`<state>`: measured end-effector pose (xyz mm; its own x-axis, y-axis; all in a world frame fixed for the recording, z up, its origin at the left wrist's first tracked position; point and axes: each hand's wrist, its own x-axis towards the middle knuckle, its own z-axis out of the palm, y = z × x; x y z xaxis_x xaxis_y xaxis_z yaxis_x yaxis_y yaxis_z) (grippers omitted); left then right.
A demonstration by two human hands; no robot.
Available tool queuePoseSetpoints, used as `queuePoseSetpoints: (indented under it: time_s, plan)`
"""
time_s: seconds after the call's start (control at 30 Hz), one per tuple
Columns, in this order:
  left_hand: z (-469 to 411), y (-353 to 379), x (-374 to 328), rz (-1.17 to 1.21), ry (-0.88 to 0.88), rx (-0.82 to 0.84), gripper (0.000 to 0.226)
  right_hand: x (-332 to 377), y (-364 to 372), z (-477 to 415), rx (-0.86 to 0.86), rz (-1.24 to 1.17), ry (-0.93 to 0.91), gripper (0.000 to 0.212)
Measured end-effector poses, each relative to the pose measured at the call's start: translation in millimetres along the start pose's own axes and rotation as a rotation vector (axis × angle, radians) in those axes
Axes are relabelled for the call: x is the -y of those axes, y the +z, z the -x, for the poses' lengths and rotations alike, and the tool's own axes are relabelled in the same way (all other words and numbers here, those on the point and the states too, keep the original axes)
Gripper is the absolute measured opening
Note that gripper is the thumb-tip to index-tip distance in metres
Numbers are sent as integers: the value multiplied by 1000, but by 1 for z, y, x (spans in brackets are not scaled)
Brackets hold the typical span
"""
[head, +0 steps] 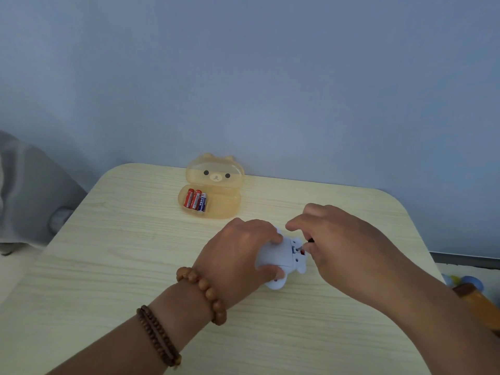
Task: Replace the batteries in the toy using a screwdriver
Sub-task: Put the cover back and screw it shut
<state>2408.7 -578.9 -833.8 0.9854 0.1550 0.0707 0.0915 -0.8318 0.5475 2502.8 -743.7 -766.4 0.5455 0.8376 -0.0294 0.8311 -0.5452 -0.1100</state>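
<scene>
Toy (281, 259) lies on the counter (108, 266), clasped by the left hand (238, 255). Right hand (338, 239) pinches a screwdriver (310, 240), tip at the toy's underside hatch. Beyond both hands, an open bear-shaped case (213, 185) holds three batteries (195, 199).

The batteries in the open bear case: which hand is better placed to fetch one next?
Probably the left hand. It only steadies the toy and lies nearer the case holding the batteries. The right hand holds the screwdriver at the toy.
</scene>
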Motion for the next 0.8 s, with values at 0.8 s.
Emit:
queuePoseSetpoints:
  time_s: [0.8]
  plan:
    - [2,1,5,23,77,-12,45,-48,104,25,-472,-283,646,19]
